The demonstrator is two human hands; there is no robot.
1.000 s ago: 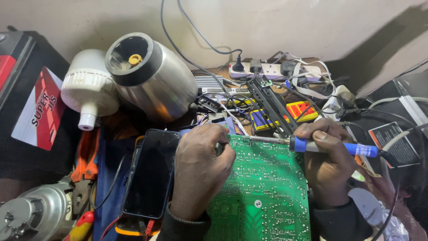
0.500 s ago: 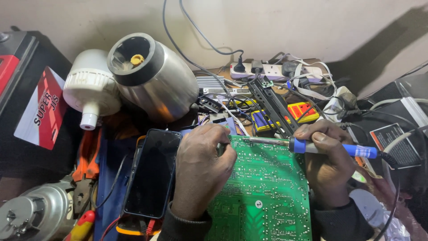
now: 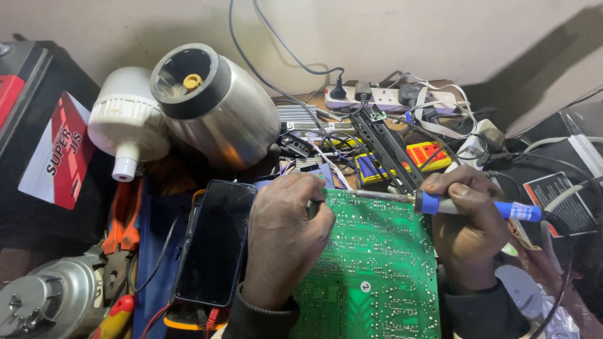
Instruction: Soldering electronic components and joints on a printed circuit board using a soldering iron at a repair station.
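I judged the step in hand to be soldering at the top edge of the green circuit board (image 3: 370, 270). My right hand (image 3: 468, 235) was closed around the blue handle of the soldering iron (image 3: 440, 202), which lay nearly level, its metal tip pointing left and reaching the board's upper edge just beside my left hand (image 3: 286, 235). That hand rested knuckles-up on the board's top left corner, fingers curled in; they seemed to pinch something small at the edge, perhaps solder wire, but I could not tell what, since the fingertips hid it.

The board lay tilted toward me between both hands, its solder side up, the left hand pressing on it and the right hand just off its upper right edge. A dark phone (image 3: 213, 242) lay face up just left of the left hand, touching or nearly touching the wrist.

By my reading, the next move called for a steady tip held on a single joint, with the left hand keeping the board from shifting, and care not to bridge the closely packed pads nearby.
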